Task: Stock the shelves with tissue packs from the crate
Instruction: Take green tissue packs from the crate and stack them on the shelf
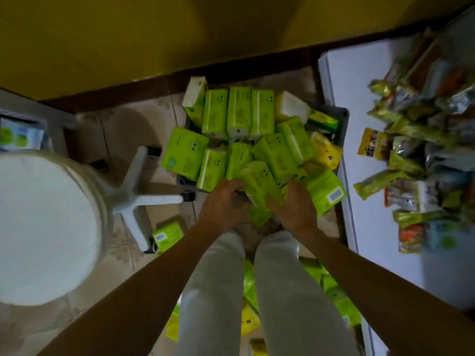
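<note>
- Crate [343, 119]: dk grey plastic, on tiled floor, centre of frame. Only upper-right corner and bits of rim show; rest buried under stock.
- Green tissue packs [239, 111]: heaped in and over crate, upright row at back, others tilted. Qty not countable.
- Yellow packs [326, 152]: at least one, right side of heap, partly covered.
- Held pack [259, 183]: green, near edge of heap, tilted.
- Left hand [226, 201]: fingers curled over held pack's left edge; tips hidden.
- Right hand [295, 209]: thumb on pack's lower end, fingers curled round its right side, tips out of sight.
- Loose pack [167, 235]: green, on floor lower left of crate, by stool [43, 227] base.
- More packs at bottom of frame, mostly hidden behind legs [282, 291].
- White top [359, 98], right of frame: snack packets [411, 150] piled, blurred, labels unreadable, cut off at edge.
- Left edge: blue-white items, too blurred to ID.
</note>
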`<state>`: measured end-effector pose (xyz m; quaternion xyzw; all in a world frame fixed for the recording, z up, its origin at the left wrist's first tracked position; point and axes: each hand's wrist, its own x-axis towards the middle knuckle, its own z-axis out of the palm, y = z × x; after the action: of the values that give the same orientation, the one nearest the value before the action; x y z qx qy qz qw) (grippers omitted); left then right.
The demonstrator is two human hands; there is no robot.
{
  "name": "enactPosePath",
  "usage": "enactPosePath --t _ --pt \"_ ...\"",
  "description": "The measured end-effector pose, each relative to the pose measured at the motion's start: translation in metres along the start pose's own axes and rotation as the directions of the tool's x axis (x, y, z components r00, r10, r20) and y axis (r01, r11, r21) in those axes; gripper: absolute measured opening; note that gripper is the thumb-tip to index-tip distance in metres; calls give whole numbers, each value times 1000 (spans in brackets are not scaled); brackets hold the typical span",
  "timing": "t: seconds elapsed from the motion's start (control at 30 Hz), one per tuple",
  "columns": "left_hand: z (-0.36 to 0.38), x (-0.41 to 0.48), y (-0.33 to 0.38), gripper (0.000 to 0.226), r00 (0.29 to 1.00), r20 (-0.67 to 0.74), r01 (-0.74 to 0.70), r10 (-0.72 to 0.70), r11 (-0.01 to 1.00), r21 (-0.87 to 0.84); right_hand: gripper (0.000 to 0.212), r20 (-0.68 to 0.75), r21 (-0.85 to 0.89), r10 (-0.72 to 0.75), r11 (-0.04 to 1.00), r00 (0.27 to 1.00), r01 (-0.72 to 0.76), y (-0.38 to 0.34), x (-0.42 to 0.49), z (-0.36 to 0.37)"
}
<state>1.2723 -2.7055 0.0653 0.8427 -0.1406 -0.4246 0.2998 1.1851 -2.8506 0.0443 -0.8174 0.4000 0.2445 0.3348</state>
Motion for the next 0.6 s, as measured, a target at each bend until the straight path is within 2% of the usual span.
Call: enactPosePath --t 0.13,0.23,0.37,0.53,0.6 --pt "22 26 -19 66 999 -39 -14 13 1000 -13 75 5 -39 66 997 998 -66 15 15 32" --pt "27 44 -24 82 1000 -12 -5 5 999 -33 77 58 44 42 998 997 -44 20 29 43" --pt "26 54 -23 79 992 118 27 -35 997 69 67 74 126 2 992 997 -12 20 37 44" --pt "3 29 -7 89 995 102 11 -16 999 53 50 63 196 -9 981 998 -4 3 14 28" --pt "-21 12 6 86 997 71 -4 2 1000 20 49 42 204 -36 979 998 27 -14 -3 10"
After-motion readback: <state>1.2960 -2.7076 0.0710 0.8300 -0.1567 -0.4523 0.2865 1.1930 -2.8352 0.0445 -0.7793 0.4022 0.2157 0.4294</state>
